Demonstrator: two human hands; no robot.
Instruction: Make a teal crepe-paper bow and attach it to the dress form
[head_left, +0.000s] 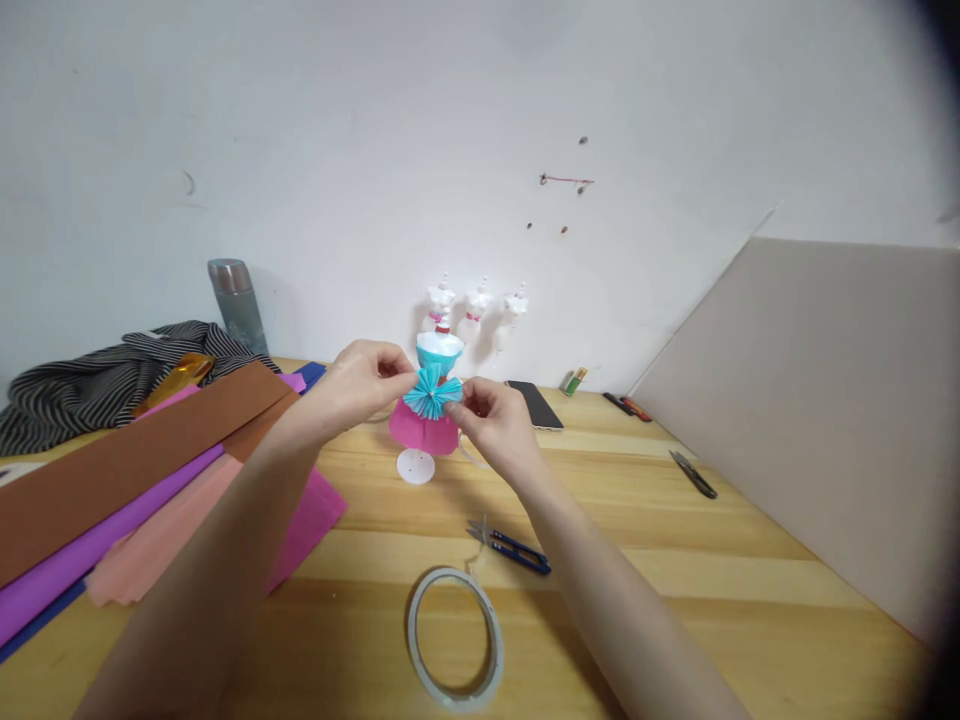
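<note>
A small white dress-form stand [415, 466] wears a turquoise top [439, 352] and a pink paper skirt [420, 428]. In front of its waist is a pleated turquoise paper bow [432, 392], fanned out round its middle. My left hand [360, 385] pinches the bow's left edge between thumb and forefinger. Opposite it, my right hand [495, 415] grips the lower right edge with its fingertips. Whether the bow touches the skirt or only hangs before it, I cannot tell. Part of the form is hidden behind the bow.
A tape roll [491, 640] and blue thread snips [517, 550] lie in front; dark snips [694, 475] lie right. Coloured paper sheets [150, 460], striped cloth [90, 385] and a flask [238, 305] occupy the left. Behind are a phone [536, 405] and several white forms [475, 303].
</note>
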